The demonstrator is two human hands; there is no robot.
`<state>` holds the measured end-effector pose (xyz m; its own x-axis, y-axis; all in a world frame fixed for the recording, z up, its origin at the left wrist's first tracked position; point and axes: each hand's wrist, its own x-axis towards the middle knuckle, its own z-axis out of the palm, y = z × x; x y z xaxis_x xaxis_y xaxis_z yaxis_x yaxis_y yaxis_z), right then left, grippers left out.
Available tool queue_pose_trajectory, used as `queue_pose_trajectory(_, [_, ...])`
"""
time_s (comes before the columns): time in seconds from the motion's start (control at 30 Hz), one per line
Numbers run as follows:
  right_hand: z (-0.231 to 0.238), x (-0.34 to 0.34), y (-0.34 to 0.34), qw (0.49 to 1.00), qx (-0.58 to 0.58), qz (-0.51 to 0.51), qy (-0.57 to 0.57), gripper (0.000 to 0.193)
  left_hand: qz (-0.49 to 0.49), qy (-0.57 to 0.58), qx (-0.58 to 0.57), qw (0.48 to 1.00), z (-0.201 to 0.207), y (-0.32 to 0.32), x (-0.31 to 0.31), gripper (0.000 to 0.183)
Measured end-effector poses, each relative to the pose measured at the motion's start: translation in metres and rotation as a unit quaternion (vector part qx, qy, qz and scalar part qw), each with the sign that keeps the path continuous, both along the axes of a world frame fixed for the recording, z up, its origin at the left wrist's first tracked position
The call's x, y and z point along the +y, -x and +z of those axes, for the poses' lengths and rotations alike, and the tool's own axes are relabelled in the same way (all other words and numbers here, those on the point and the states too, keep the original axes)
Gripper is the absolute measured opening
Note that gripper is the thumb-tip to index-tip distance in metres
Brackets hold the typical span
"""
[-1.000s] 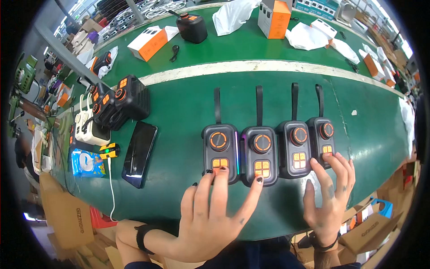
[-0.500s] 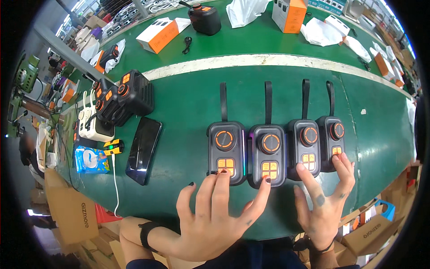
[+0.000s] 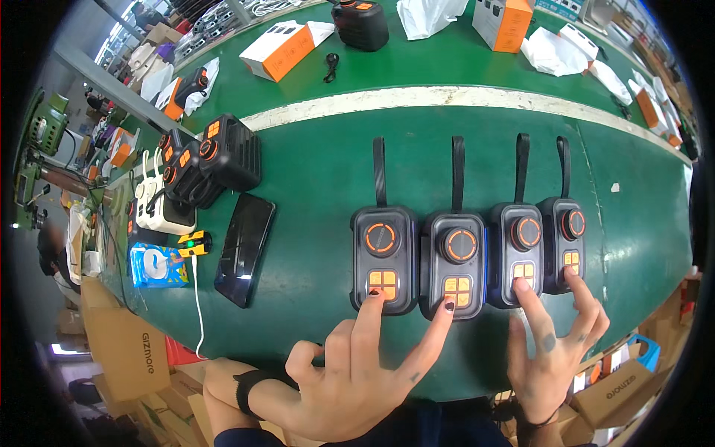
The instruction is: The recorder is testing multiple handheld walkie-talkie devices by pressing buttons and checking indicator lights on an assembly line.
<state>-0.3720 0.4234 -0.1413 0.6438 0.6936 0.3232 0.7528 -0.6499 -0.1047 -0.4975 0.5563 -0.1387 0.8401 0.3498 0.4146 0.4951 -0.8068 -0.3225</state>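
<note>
Four black portable speakers stand in a row, each with a wrist strap, an orange-ringed knob and orange buttons. My left hand point(image 3: 357, 376) is open, one fingertip on a button of the leftmost speaker point(image 3: 383, 257) and the thumb on a button of the second speaker point(image 3: 453, 264); its other fingers are bent. My right hand point(image 3: 555, 350) is open too. One of its fingers touches a button of the third speaker point(image 3: 515, 253), another a button of the rightmost speaker point(image 3: 564, 242). Neither hand grips anything. A thin blue glow edges the second speaker.
Left on the green table point(image 3: 313, 179) lie a black phone point(image 3: 245, 249), a blue packet point(image 3: 158, 267) and a small yellow device point(image 3: 195, 244) on a white cable. Behind them are a white power strip point(image 3: 165, 205) and more black speakers point(image 3: 232, 153). Orange-white boxes point(image 3: 278, 51) stand beyond the pale strip.
The table view has shifted slightly. More left-hand fingers have curled, leaving one finger and the thumb on buttons. The coloured light strip on the leftmost speaker's side no longer shows.
</note>
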Motion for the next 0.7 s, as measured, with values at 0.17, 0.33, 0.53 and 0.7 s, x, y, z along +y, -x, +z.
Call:
queue_pose_trajectory(0.17, [-0.008,0.000,-0.004,0.990,0.110,0.024,-0.085,0.056,-0.019,-0.018,0.021,0.999,0.007,-0.001,0.002,0.044])
queue_pose_trajectory(0.33, [-0.018,0.000,-0.008,0.989,0.085,0.058,-0.105,0.059,-0.042,-0.040,0.109,0.992,0.013,0.006,0.010,0.052])
queue_pose_trajectory(0.53, [-0.021,0.002,-0.009,0.986,0.096,0.062,-0.119,0.058,-0.021,-0.030,-0.024,0.999,-0.005,0.003,0.009,0.039])
queue_pose_trajectory(0.7, [-0.021,0.004,-0.009,0.987,0.099,0.059,-0.116,0.059,-0.075,-0.058,0.038,0.995,-0.003,0.008,0.014,0.060])
